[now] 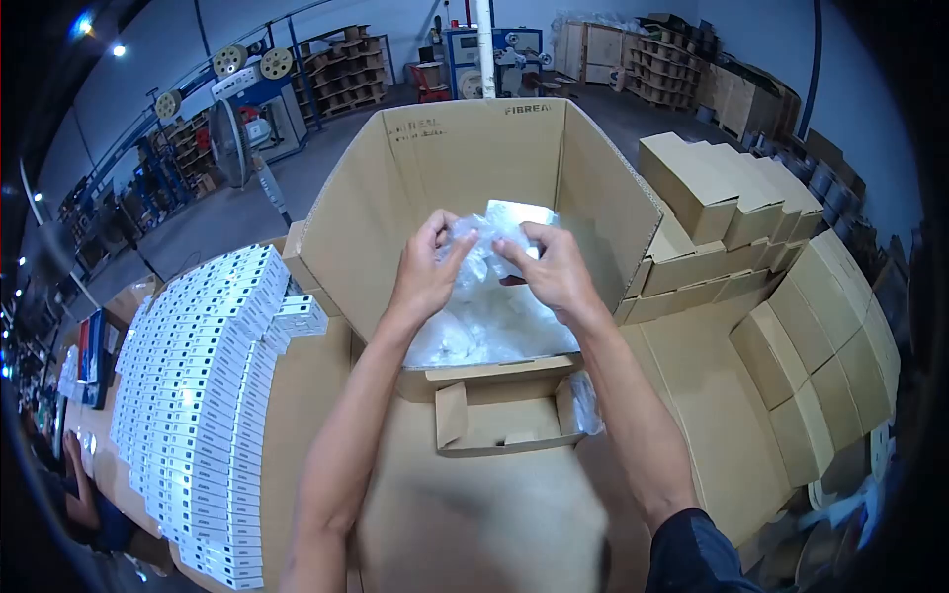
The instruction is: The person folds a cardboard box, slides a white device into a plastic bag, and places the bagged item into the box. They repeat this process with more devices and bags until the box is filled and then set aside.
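Observation:
Both my hands are raised over a large open cardboard carton (474, 158). Between them is a crumpled clear plastic bag (473, 259), pinched by the fingers of my left hand (430, 267) and my right hand (554, 267). A flat white piece (521, 211) shows just behind my right fingers, partly covered by them. More clear plastic bags (484, 326) fill the carton's bottom below my hands. In front of the carton, a small open cardboard box (509, 415) lies on the work surface, with clear plastic (585, 403) at its right end.
Many small white boxes (208, 395) are stacked in rows at left. Folded brown cartons (732, 198) are piled at right, beside a larger stack of cardboard boxes (830, 346). A person's arm (81, 484) shows at far left. Machines and shelving stand behind.

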Available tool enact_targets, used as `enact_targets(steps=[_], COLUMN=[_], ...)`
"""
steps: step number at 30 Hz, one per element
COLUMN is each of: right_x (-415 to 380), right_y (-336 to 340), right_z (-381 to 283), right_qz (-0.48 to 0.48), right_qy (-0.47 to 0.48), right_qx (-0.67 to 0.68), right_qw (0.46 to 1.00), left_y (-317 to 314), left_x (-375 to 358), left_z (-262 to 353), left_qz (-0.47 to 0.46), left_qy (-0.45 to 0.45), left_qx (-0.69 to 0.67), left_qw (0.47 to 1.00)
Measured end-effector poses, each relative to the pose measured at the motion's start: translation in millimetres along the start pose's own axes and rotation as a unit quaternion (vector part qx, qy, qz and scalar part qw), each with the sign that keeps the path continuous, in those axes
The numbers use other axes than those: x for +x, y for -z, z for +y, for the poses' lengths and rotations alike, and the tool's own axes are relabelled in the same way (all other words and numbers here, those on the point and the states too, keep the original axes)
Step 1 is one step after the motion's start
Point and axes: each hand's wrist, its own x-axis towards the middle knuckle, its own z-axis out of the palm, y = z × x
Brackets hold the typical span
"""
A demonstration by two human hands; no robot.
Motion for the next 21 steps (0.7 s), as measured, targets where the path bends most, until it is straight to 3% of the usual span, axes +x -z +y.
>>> enact_targets(steps=[3,4,7,8,11,16,19,20,21], right_x=[-3,0,-8,-8,-13,-28,-58,-68,-81], right_y=[16,20,17,21,13,-14,-11,-11,-15], right_z=[-4,-2,0,-8,-28,-44,-61,-61,-61], right_qz=[0.020,0.025,0.083,0.052,0.075,-0.041,-0.066,-0.060,-0.030], right_qy=[-0.061,-0.101,0.044,-0.054,0.058,0.090,0.001,0.077,0.076], right_qx=[-0.106,-0.151,-0.438,-0.374,-0.270,-0.261,-0.159,-0.201,-0.181], right_qw=[0.992,0.983,0.894,0.924,0.958,0.960,0.985,0.975,0.980], left_y=[9,13,13,8,11,-1,11,15,19], left_x=[4,5,1,0,-9,-26,-39,-45,-54], left_z=[-13,-14,-6,-6,4,30,49,51,56], left_qz=[0.101,0.118,0.127,0.148,0.117,0.106,0.136,0.128,0.135], left_qy=[0.022,0.010,0.032,0.010,0.011,0.019,0.042,0.039,0.040], left_qx=[-0.051,-0.004,-0.031,-0.045,0.010,-0.095,-0.217,-0.216,-0.240], left_qw=[0.993,0.993,0.991,0.988,0.993,0.990,0.966,0.967,0.961])
